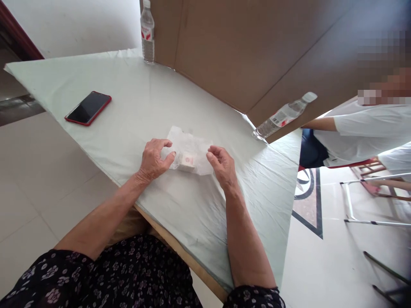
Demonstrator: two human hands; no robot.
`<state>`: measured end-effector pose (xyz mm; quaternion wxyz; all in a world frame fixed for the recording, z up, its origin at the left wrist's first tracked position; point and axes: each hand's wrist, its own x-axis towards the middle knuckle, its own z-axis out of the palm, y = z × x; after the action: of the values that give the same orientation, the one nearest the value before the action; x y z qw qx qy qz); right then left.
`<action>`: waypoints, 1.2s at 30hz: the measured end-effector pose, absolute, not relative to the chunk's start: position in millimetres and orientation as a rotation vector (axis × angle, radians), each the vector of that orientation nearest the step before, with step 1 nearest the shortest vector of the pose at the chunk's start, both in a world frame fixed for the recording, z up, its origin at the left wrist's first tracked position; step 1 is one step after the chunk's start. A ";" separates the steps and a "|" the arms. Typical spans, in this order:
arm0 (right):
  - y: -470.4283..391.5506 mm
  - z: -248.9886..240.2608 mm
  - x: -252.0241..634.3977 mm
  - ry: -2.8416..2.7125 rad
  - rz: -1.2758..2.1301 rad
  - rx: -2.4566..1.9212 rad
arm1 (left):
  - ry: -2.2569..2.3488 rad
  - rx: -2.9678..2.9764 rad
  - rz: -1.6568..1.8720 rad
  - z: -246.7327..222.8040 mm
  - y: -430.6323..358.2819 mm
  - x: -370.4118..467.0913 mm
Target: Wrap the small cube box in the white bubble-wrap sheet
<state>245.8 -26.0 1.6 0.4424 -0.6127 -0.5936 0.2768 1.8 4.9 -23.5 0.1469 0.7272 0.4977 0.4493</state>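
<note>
A small white box (188,160) with a faint reddish mark on top sits on a crinkled, translucent sheet of what looks like bubble wrap (203,149), spread on the table. At the sheet's left edge is my left hand (154,159), thumb and forefinger curved apart with a gap between them. My right hand (222,166) is at the opposite edge, its thumb and fingertips drawn together on the wrap's border. The box lies between my hands, and neither hand touches it.
A pale green cloth covers the table (128,85). A phone in a red case (88,108) lies at left. One water bottle (147,34) stands upright; another bottle (284,116) appears tilted by a brown cardboard panel (224,51). Someone in a white shirt (362,124) sits at right.
</note>
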 end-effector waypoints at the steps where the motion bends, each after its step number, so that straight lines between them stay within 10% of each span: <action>1: -26.9 1.5 243.9 -1.490 0.750 -1.514 | 1.438 2.099 1.239 -24.2 4.5 2.8; 14: -41.3 28.3 252.4 -1.917 1.729 -1.316 | 0.916 1.574 0.744 -6.3 2.7 -8.2; 23: -34.7 8.0 227.6 -1.886 0.668 -1.480 | 1.008 2.306 0.722 -26.0 7.6 -4.2; 36: -50.0 0.8 328.1 -1.447 0.258 -1.886 | 1.067 2.468 0.416 -30.4 8.2 -4.0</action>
<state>328.1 -50.0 0.8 0.3664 -0.7339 -0.5631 0.1005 -4.0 8.2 -30.4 0.2086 0.8872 0.3835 0.1494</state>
